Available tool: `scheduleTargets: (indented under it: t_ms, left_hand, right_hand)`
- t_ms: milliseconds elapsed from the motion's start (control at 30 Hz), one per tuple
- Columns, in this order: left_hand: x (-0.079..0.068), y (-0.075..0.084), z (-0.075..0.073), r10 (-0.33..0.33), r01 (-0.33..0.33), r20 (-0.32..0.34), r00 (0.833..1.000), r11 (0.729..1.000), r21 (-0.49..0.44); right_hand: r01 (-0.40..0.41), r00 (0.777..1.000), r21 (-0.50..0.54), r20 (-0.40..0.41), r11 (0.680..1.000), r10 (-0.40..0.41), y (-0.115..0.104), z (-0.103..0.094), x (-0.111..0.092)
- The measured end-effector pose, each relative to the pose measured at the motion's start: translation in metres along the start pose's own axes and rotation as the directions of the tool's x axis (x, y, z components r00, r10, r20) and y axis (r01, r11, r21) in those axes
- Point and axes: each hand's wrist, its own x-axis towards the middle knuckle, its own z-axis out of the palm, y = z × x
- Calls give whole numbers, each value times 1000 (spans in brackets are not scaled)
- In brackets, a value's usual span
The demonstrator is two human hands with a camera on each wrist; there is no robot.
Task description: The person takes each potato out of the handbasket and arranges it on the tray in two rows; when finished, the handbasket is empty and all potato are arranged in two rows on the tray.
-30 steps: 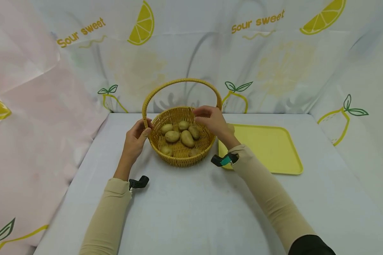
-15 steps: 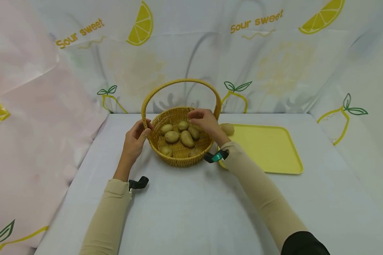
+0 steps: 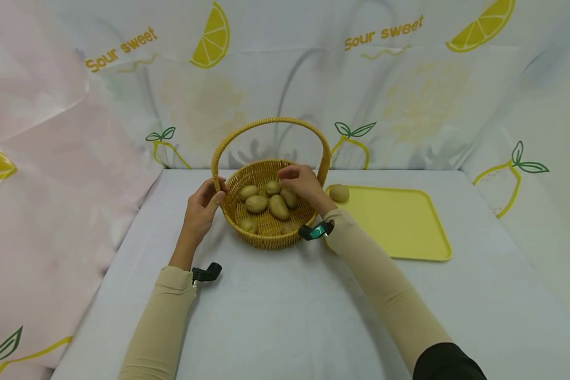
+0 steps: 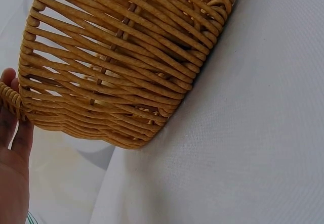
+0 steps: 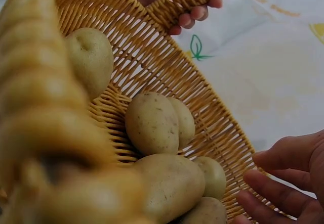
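Note:
A round wicker basket [image 3: 266, 243] with a tall arched handle [image 3: 272, 121] holds several potatoes [image 3: 278, 207]. My left hand [image 3: 201, 205] grips the foot of the handle on the left side; in the right wrist view its curled fingertips [image 5: 186, 20] show around the wicker. Over the right part of the basket is my right hand [image 3: 304, 183], reaching in past the handle's right foot. Its fingers are loosely bent with nothing between them, just beside the potatoes at the right and back. The right forearm hides part of the basket's right rim.
Right of the basket lies a yellow tray [image 3: 399, 227], partly covered by the right sleeve. One potato [image 3: 339, 193] sits at its far left corner. The white table [image 3: 271, 311] ends at a lemon-print cloth [image 3: 275, 63] behind the basket.
My right hand has shifted left and slightly down over the basket, and the potato on the tray has come into full view. The left hand and basket stay in place.

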Motion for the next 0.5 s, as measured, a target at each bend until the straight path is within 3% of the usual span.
scheduleTargets:
  t_ms: [333,500]
  left_hand:
    - [3,-28,-8,5,-5,-4,1000,1000,16]
    - [4,-32,-8,10,-10,-7,1000,1000,15]
  right_hand:
    - [-59,997,-100,35,993,63,4,0,0]
    - [-88,992,-200,66,976,103,2,1,0]
